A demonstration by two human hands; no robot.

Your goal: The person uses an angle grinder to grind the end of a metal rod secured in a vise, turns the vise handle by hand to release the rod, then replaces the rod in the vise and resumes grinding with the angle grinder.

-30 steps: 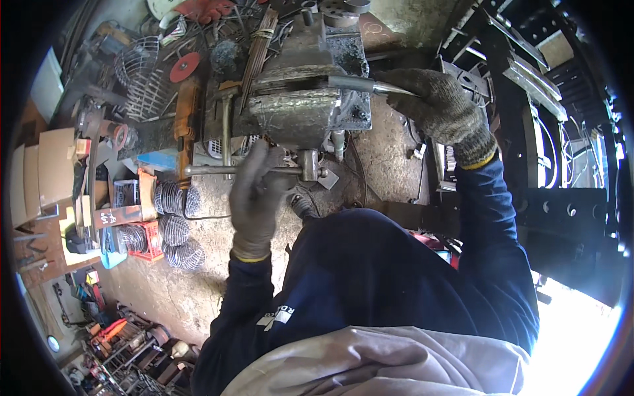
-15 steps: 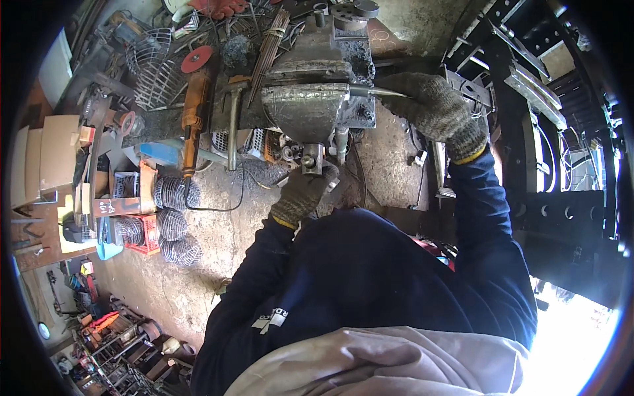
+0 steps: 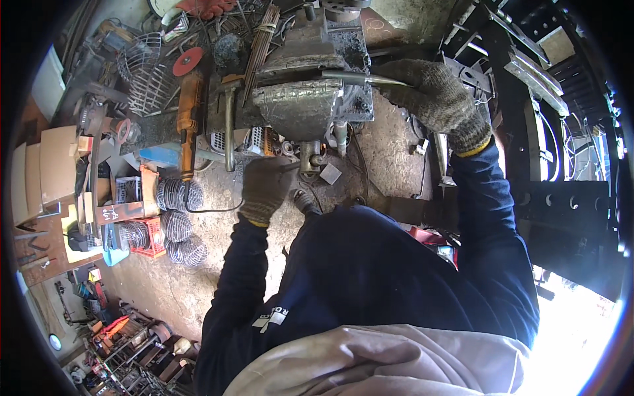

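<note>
A big grey bench vise point(image 3: 294, 102) stands in front of me, its jaws a little apart. My right hand point(image 3: 429, 92), in a grey knitted glove, is closed around a tapered metal bar point(image 3: 356, 77). The bar's left end lies at the right end of the jaw gap, and its thin pointed part reaches over the glove. My left hand point(image 3: 264, 188), gloved too, is beside the vise's screw head point(image 3: 309, 158), closed on the left end of the vise handle point(image 3: 290, 166). Its fingertips are partly hidden.
Left of the vise lie a hammer point(image 3: 229, 125), an orange angle grinder point(image 3: 189, 109) with a red disc and a bundle of thin rods point(image 3: 262, 49). Coiled wire guards point(image 3: 177, 224) and a red crate point(image 3: 155, 237) stand on the floor. A dark steel frame point(image 3: 561, 218) rises at the right.
My left hand has moved left from the screw head, and the handle has turned. The jaw gap looks wider. The bar has shifted slightly left and up with my right hand around it.
</note>
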